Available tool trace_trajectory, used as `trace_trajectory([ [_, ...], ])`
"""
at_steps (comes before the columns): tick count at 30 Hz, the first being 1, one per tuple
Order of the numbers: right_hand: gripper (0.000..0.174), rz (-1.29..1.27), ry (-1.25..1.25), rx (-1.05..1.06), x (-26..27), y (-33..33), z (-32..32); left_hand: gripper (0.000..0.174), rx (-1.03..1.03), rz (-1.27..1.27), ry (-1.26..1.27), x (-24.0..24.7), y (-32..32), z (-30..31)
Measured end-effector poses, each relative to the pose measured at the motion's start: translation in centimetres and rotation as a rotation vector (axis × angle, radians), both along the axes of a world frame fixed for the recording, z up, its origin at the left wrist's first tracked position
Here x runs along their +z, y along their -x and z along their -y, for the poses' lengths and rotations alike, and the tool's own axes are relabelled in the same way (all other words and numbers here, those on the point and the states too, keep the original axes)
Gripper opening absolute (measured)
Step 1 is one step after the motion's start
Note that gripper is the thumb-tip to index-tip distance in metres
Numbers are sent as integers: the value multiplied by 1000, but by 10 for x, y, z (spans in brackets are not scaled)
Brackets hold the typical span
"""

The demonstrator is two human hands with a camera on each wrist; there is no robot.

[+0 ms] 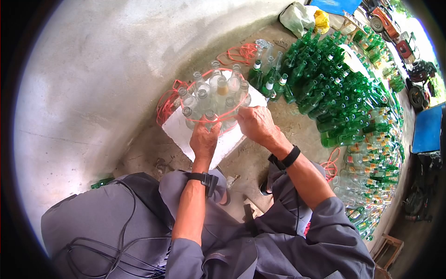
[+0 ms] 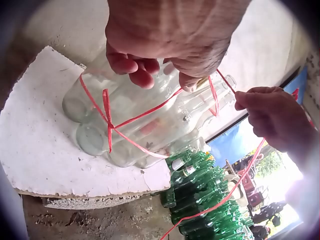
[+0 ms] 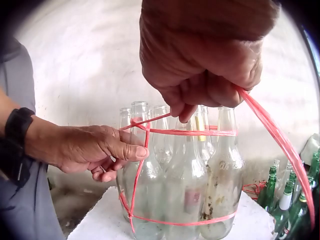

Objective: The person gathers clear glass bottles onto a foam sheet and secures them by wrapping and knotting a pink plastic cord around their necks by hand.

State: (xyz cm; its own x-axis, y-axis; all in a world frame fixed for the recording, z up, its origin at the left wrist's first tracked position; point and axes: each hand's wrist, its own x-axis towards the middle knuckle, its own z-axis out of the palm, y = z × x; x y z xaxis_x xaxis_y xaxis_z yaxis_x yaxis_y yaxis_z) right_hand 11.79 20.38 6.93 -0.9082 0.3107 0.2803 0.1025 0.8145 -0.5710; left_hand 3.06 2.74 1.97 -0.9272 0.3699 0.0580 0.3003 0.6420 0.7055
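Note:
A bundle of clear glass bottles [image 1: 222,88] stands upright on a white block [image 1: 179,135], with red plastic string [image 3: 185,132] round the necks and another loop low round the bodies. A vertical strand joins both loops. My left hand [image 1: 204,139] is at the near side of the bundle; in the right wrist view its thumb [image 3: 134,152] presses the string against a bottle neck. My right hand [image 1: 260,125], fingers curled, pinches a taut strand just above the necks, and a longer tail of string [image 3: 280,135] hangs from it.
Many green bottles [image 1: 334,93] stand in a crowd to the right, with clear ones [image 1: 357,181] nearer. Loose red string [image 1: 167,104] lies beside the block, by the pale wall [image 1: 93,83]. A white sack [image 1: 297,18] and a yellow one [image 1: 321,21] are at the back.

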Motion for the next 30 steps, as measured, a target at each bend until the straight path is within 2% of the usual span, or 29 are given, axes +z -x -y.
trace_trajectory([
  [4,21,11,10,-5,1,6,-3,45,-7,-69,-69,-7,1,1],
  [8,22,28,45,-40,5,5,-4,45,2,-57,-75,-4,0,1],
  [10,22,44,59,-48,4,5,-5,40,-20,52,-28,7,-2,1],
  [21,25,88,162,-71,-3,7,-8,44,-64,26,-20,6,-1,3],
  [23,26,48,118,-52,-1,6,-7,44,-59,6,-2,8,-2,2],
  [25,26,43,90,-57,0,7,-7,44,-70,99,-38,20,-4,3],
  [30,26,-64,5,-47,9,10,-5,41,-51,35,-9,7,-2,1],
])
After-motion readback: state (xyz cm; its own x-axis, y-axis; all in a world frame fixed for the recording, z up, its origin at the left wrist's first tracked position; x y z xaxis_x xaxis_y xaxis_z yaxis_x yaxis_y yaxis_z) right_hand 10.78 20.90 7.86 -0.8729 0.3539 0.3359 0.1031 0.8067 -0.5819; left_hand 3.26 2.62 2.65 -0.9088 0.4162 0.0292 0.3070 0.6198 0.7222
